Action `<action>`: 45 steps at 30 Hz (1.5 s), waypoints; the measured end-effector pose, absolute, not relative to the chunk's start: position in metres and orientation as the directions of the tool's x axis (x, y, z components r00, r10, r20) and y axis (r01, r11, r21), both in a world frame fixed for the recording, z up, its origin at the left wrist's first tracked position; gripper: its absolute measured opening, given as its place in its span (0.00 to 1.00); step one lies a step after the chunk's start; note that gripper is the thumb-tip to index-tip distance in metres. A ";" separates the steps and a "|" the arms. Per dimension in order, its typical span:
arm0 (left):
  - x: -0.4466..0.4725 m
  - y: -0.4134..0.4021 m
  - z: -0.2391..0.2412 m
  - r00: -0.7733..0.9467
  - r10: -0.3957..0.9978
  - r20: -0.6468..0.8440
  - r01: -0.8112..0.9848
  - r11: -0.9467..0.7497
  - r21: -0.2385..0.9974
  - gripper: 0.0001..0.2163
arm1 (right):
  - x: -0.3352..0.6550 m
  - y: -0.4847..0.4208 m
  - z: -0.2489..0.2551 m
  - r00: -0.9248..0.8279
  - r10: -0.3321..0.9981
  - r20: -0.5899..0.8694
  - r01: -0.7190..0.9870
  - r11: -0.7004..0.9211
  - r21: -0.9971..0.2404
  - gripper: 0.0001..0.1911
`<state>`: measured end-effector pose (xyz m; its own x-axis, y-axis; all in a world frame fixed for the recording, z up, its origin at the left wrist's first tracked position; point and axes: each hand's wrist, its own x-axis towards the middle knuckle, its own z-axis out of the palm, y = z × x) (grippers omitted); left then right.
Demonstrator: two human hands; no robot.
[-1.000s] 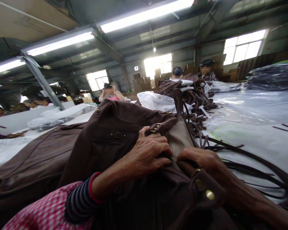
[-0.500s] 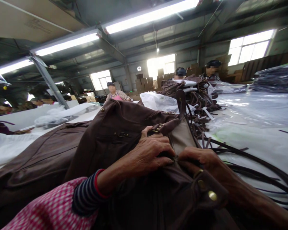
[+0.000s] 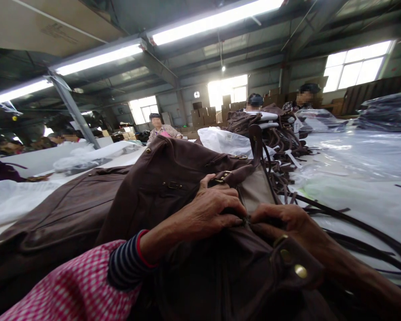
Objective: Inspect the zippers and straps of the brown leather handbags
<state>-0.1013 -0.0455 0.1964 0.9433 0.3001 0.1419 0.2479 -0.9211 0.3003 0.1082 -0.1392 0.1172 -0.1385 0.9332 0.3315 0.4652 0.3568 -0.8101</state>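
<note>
A dark brown leather bag (image 3: 163, 165) stands before me, its mouth parted over a beige lining (image 3: 252, 189). My left hand (image 3: 217, 205) is closed on the bag's top edge, thumb and forefinger pinching near the zipper end. Opposite it, almost fingertip to fingertip, my right hand (image 3: 280, 220) pinches the same edge; the exact spot between the fingers is too small and dark to make out. Past my left fingers lies a handle with a brass buckle (image 3: 223, 177). Below my right hand a strap tab carries a gold-coloured stud (image 3: 300, 271).
Another brown bag (image 3: 63, 205) lies at the left. Beyond are a heap of brown bags and straps (image 3: 280, 133), white plastic bags (image 3: 223, 140) and clear plastic sheeting (image 3: 364, 160). Long dark straps (image 3: 357, 220) run along the right. Several people work farther back, one co-worker (image 3: 162, 129) across the table.
Both hands stay at the same part of the bag's edge, their fingertips slightly closer together. The view has shifted a little, so everything appears slightly farther right.
</note>
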 end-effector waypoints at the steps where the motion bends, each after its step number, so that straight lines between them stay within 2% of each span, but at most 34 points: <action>1: -0.101 -0.045 0.197 0.943 0.301 0.143 0.247 -0.920 0.304 0.05 | 0.109 -0.139 0.118 -0.141 0.934 0.329 0.452 0.357 -0.817 0.09; 9: -0.102 -0.045 0.198 0.951 0.284 0.125 0.231 -0.917 0.326 0.06 | 0.113 -0.138 0.123 -0.189 0.943 0.274 0.435 0.331 -0.837 0.08; 17: -0.103 -0.044 0.196 0.950 0.280 0.140 0.231 -0.929 0.289 0.06 | 0.104 -0.135 0.118 -0.059 0.948 0.313 0.447 0.305 -0.841 0.12; 23: -0.101 -0.046 0.189 0.929 0.300 0.216 0.260 -0.946 0.196 0.03 | 0.101 -0.134 0.116 -0.062 0.930 0.362 0.452 0.349 -0.821 0.12; 27: -0.100 -0.046 0.188 0.933 0.293 0.209 0.268 -0.953 0.139 0.04 | 0.100 -0.132 0.118 -0.083 0.935 0.345 0.440 0.345 -0.829 0.12; 33: -0.099 -0.050 0.186 0.955 0.224 0.195 0.242 -0.967 -0.073 0.09 | 0.101 -0.131 0.124 -0.088 0.943 0.320 0.484 0.321 -0.814 0.07; 38: -0.100 -0.048 0.178 0.957 0.176 0.229 0.222 -0.956 -0.194 0.13 | 0.094 -0.138 0.124 -0.072 0.912 0.403 0.526 0.378 -0.762 0.05; 43: -0.105 -0.035 0.165 0.920 0.121 0.372 0.181 -0.975 -0.132 0.10 | 0.124 -0.140 0.132 -0.055 0.785 0.617 0.585 0.526 -0.617 0.04; 45: -0.106 -0.031 0.162 0.904 0.123 0.410 0.173 -0.981 -0.087 0.09 | 0.164 -0.129 0.134 0.063 0.764 0.642 0.694 0.429 -0.579 0.07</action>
